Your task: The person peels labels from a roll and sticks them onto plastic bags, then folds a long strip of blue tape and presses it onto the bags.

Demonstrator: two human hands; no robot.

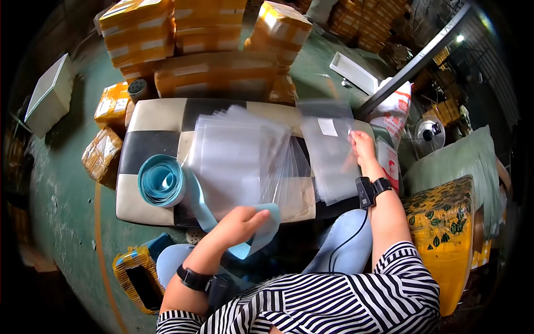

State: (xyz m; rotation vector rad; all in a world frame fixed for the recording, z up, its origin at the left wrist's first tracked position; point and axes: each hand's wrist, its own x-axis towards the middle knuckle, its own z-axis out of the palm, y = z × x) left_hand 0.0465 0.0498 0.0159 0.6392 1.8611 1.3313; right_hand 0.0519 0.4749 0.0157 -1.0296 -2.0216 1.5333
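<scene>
Striped shirt (339, 300) sat nearest. Left hand (236, 225) clutched blue strip (269, 229); right hand (363, 146) pinched clear bags (331, 161), likely light, slippery, best held edgewise.

checkered bench (150, 117) — blue roll (161, 181), clear bags (231, 161) atop
</scene>
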